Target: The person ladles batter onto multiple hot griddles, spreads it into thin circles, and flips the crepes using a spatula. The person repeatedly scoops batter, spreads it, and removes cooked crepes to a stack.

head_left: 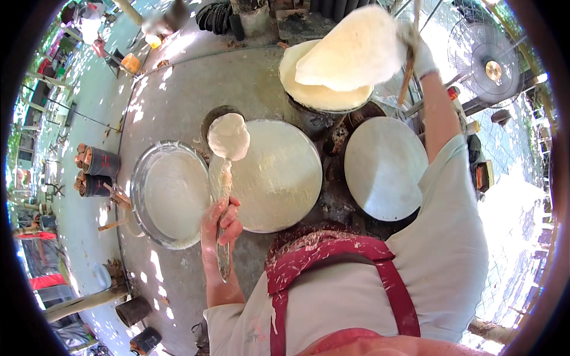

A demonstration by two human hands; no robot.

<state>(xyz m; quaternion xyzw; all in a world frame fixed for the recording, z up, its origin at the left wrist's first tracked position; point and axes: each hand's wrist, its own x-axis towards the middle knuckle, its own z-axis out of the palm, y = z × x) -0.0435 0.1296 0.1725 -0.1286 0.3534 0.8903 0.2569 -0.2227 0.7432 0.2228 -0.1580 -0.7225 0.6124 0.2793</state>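
My left hand point(222, 222) grips the handle of a batter-coated ladle point(228, 135), held up over the left edge of a large round griddle point(276, 182). A thin pale film covers that griddle. To its left stands a metal basin point(138, 196) of white batter point(173, 191). My right hand point(416, 53), in a whitish glove and blurred, is raised at the upper right, holding a thin pale flatbread sheet point(352, 49) by its edge. A wooden stick point(407, 78) passes by the glove; whether I hold it is unclear. Below the sheet lies a round stack of similar sheets point(329, 98).
A second round griddle point(385, 169) with a pale surface is at my right. Beyond it stands a large fan point(485, 66). Dark buckets point(101, 162) of cylindrical briquettes are at the left. A wooden pole point(87, 305) crosses lower left. Another person point(89, 20) is far off.
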